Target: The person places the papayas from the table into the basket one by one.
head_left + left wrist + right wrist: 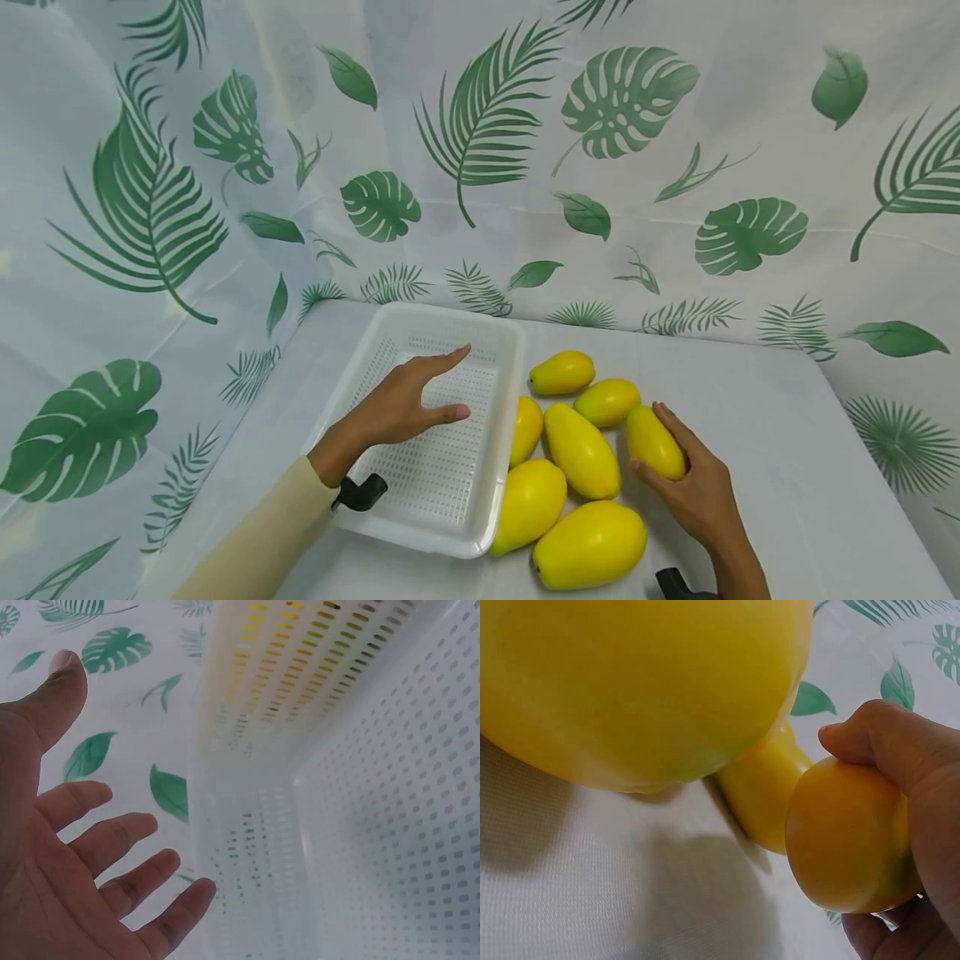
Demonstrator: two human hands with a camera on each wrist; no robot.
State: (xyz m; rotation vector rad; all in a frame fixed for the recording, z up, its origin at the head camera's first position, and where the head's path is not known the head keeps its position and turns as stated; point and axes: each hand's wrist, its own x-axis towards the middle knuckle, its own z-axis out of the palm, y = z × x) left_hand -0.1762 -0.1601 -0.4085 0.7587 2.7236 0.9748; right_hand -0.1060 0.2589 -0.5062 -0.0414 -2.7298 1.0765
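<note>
My right hand (701, 492) grips a yellow papaya (654, 443), thumb on one side and fingers on the other. In the right wrist view, the same papaya (851, 836) sits between the thumb and curled fingers. My left hand (401, 400) is over the white perforated basket (512, 367), thumb and fingers spread, holding nothing. From the left wrist, that hand (82, 855) shows beside the basket wall (247, 772). More papayas lie between the basket and my right hand, including a long one (582, 450) and a large one (590, 546) nearest me.
Two smaller papayas, one at the back (562, 372) and one beside it (609, 402), lie right of the basket. Another papaya (529, 504) lies against the basket's right rim. A white cloth (810, 483) covers the table, and a leaf-printed curtain (495, 167) stands behind it.
</note>
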